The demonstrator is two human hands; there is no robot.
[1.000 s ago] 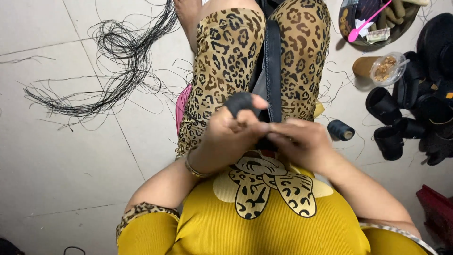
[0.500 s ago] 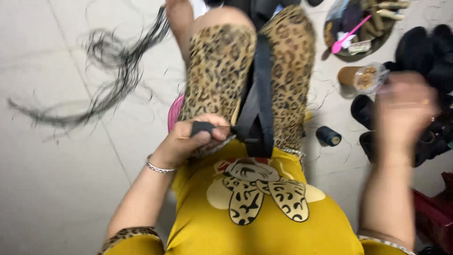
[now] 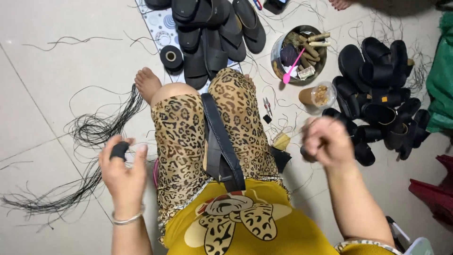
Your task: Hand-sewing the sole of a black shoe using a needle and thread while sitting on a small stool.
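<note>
I sit on a tiled floor with leopard-print trousers, and a black sandal sole (image 3: 219, 144) is clamped upright between my knees. My left hand (image 3: 123, 172) is out to the left above the floor, a small black piece (image 3: 119, 151) pinched in its fingers, close to a bundle of loose black threads (image 3: 89, 141). My right hand (image 3: 328, 140) is raised to the right, blurred, with its fingers curled closed; whether a thread runs from it I cannot tell. It hovers near a pile of black sandal straps (image 3: 382, 101).
Several black soles (image 3: 212, 33) lie on a patterned mat ahead, with a black thread spool (image 3: 171, 56) beside them. A round tin (image 3: 298, 54) holds tools and a pink spoon, a small jar (image 3: 318, 94) stands next to it. Green cloth (image 3: 441, 80) lies far right.
Both hands were together at the sole a second ago. They have drawn apart, left hand out to the left with the black piece, right hand to the right. The view has tilted forward.
</note>
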